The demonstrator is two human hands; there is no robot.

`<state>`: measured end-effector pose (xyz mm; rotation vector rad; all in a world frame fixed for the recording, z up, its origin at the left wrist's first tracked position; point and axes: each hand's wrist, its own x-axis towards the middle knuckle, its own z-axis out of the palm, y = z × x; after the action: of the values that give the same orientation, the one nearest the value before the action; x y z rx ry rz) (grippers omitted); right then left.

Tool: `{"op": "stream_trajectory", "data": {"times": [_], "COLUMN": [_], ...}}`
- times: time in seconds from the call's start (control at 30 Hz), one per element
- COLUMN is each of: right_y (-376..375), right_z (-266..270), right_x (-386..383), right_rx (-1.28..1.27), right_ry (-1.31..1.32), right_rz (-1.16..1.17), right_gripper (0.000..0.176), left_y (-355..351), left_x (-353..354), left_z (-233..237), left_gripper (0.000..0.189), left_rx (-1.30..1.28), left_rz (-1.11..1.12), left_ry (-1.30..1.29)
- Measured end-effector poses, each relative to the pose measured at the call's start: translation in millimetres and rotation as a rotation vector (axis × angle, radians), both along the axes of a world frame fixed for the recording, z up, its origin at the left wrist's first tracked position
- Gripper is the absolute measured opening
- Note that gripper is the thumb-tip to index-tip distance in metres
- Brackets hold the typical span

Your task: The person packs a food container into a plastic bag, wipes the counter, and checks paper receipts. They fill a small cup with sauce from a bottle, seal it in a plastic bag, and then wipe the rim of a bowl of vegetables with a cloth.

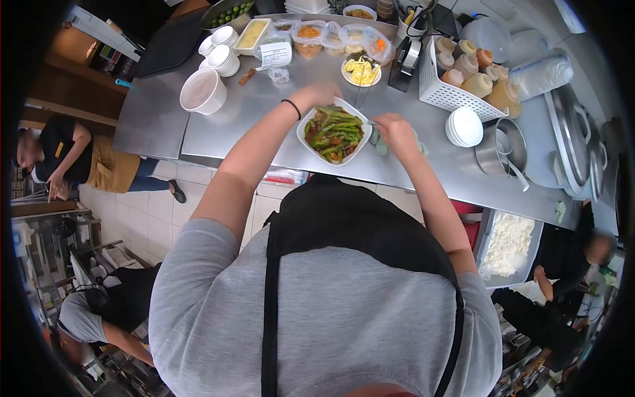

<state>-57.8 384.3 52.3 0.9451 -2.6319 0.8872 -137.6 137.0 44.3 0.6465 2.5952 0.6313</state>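
A white square bowl (335, 132) filled with green vegetables and brown pieces stands near the front edge of the steel counter. My left hand (322, 94) is at the bowl's far left rim, smeared by motion, so its fingers cannot be made out. On the right, my right hand (393, 130) is closed beside the bowl's rim, holding something too small to name. A green cloth (380, 141) lies partly under that hand. Behind the bowl is a small dish of yellow strips (362, 70), with thin metal utensils near it.
A white tub (203, 91) and stacked cups (223, 61) are at the left. Bagged food (309, 38) lines the back. A basket of sauce bottles (456, 89), white bowls (464, 127) and a metal pot (501, 146) stand right. Other people are at both sides.
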Motion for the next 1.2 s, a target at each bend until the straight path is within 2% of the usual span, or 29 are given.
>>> {"op": "stream_trajectory", "data": {"times": [0.1,0.23,0.3,0.33,0.4,0.47,0.6,0.7,0.83,0.93,1.0,1.07,1.1,1.17,1.2], "right_y": [-11.1,-3.8,8.7,8.5,6.8,-5.8,-16.0,-11.2,-11.9,-6.0,13.9,46.7,62.4,91.6,99.7], "right_z": [-11.2,1.6,11.5,10.8,6.8,-7.1,-16.8,-13.7,-12.7,-20.2,-22.7,-8.2,5.0,19.8,21.5], "right_x": [2.1,13.6,12.7,9.8,3.1,-2.7,-1.7,8.2,26.8,31.3,23.3,11.6,8.6,-0.3,-5.4], "right_rx": [0.147,0.254,0.266,0.269,0.033,0.031,0.084,0.169,0.157,0.084,-0.052,-0.178,-0.213,-0.241,-0.234], "right_ry": [0.154,0.07,-0.303,-0.304,-0.233,-0.138,0.059,0.066,0.066,-0.028,-0.56,-0.961,-0.937,-0.853,-0.796], "right_rz": [0.093,0.079,0.146,0.151,0.017,0.047,0.1,0.153,0.137,0.127,0.254,0.176,0.08,-0.102,-0.187], "right_gripper": [0.012,0.018,0.025,0.025,0.029,0.029,0.028,0.026,0.025,0.023,0.021,0.017,0.017,0.016,0.014], "left_y": [1.1,-1.8,-12.1,-18.4,-24.2,-26.1,-26.7,-25.7,-24.5,-29.8,-37.5,-49.3,-53.6,-58.2,-56.7], "left_x": [1.7,16.7,21.9,25.9,33.1,38.3,45.6,49.2,50.5,48.8,50.7,60.0,66.6,77.8,72.8], "left_z": [1.4,3.7,0.3,-5.1,-13.0,-16.6,-11.6,-13.1,-11.6,-22.1,-30.8,-34.1,-29.7,-13.1,-7.9], "left_gripper": [0.028,0.028,0.029,0.03,0.031,0.032,0.031,0.032,0.031,0.03,0.03,0.025,0.025,0.023,0.023], "left_rx": [-0.048,-0.064,-0.084,-0.04,0.007,0.04,0.009,0.01,0.016,-0.008,-0.031,0.042,0.041,0.302,0.302], "left_rz": [-0.037,0.074,0.098,0.149,0.203,0.303,0.326,0.368,0.39,0.407,0.407,0.492,0.492,0.645,0.646], "left_ry": [0.082,0.134,0.17,0.195,0.214,0.172,0.158,0.184,0.175,0.169,0.171,0.059,0.059,-0.369,-0.369]}}
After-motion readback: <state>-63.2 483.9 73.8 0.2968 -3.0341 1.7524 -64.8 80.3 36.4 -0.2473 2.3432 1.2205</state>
